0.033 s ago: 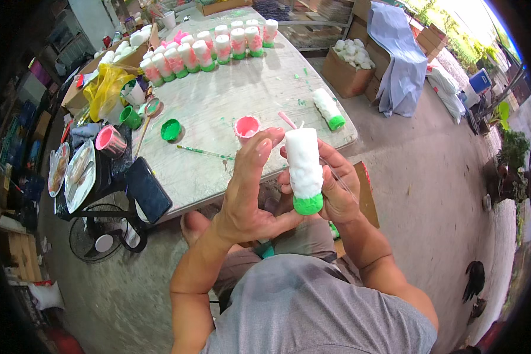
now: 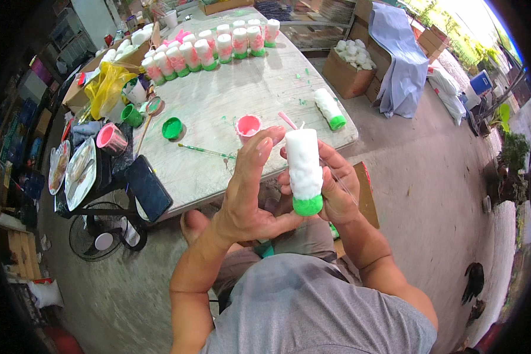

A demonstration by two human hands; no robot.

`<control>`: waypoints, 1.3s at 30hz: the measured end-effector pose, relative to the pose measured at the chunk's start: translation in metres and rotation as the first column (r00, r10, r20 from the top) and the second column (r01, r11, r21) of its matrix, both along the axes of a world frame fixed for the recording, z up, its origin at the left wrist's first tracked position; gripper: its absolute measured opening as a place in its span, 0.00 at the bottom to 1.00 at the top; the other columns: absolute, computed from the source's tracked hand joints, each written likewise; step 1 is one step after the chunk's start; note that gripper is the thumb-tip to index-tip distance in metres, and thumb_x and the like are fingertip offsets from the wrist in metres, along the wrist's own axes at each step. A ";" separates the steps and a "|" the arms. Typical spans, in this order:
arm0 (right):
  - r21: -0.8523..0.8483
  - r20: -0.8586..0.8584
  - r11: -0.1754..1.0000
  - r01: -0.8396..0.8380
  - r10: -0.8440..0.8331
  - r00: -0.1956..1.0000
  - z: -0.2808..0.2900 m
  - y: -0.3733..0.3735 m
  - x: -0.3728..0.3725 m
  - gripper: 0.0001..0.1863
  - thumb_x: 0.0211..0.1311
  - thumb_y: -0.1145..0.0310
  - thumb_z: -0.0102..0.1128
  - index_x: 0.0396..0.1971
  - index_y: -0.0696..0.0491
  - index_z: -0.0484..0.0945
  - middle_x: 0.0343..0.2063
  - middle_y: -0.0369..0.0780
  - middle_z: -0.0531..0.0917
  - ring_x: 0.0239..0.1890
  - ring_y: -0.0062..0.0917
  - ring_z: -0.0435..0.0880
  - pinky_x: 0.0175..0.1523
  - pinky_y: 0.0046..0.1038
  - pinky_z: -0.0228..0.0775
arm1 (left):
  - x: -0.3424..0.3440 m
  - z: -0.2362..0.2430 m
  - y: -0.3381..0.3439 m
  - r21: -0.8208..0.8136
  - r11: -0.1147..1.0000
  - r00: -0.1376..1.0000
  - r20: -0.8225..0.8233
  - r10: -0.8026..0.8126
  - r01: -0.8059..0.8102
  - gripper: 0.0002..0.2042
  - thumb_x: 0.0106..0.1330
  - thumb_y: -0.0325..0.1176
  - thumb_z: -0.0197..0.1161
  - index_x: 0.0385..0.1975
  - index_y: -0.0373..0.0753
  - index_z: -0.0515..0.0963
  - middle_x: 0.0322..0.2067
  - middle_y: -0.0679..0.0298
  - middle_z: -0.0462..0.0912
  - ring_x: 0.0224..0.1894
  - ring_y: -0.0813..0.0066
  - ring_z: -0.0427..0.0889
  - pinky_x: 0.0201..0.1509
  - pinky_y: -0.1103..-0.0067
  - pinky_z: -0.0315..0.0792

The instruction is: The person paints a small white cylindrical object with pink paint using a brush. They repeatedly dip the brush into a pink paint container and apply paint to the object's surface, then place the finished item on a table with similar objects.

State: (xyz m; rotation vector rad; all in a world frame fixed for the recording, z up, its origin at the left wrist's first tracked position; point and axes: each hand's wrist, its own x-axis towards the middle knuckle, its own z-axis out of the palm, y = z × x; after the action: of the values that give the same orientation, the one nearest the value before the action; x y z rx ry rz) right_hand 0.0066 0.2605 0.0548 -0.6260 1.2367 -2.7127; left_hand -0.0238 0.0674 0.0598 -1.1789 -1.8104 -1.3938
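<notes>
A white candle [image 2: 304, 159] with a bumpy side, a short wick and a green-painted base stands nearly upright before me. My right hand [image 2: 339, 189] grips it from the right, with fingertips showing past its left side. The same hand also holds a thin brush with a clear handle [image 2: 343, 184]; a pink tip [image 2: 287, 120] sticks out behind the candle. My left hand [image 2: 248, 194] is open at the candle's left, fingers stretched upward and thumb by the green base. Beyond it, a cup of pink paint [image 2: 248, 125] stands near the table's edge.
On the white table [image 2: 230, 94] lie another green-based candle [image 2: 328, 110], a green paint lid [image 2: 172, 128] and a paintbrush [image 2: 206, 151]. Several pink-and-green painted candles [image 2: 205, 54] line the back. A phone [image 2: 148, 187] and a tipped pink cup [image 2: 111, 137] are left; a fan [image 2: 103, 239] stands below.
</notes>
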 end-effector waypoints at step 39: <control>0.801 -0.556 0.446 0.401 0.303 0.774 -0.011 -0.004 -0.008 0.62 0.39 0.49 0.88 0.75 0.49 0.62 0.67 0.46 0.73 0.69 0.44 0.71 0.68 0.46 0.59 | 0.037 -0.055 -0.066 -0.142 0.982 0.930 0.361 -0.067 0.126 0.64 0.42 0.32 0.86 0.79 0.35 0.46 0.70 0.42 0.69 0.71 0.45 0.72 0.75 0.58 0.66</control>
State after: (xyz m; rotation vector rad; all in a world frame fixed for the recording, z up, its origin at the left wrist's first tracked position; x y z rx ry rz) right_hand -0.0010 0.2560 0.0439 -1.3366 2.5646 -1.3186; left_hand 0.0134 0.0017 0.0046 -1.1679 -2.1764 -1.6260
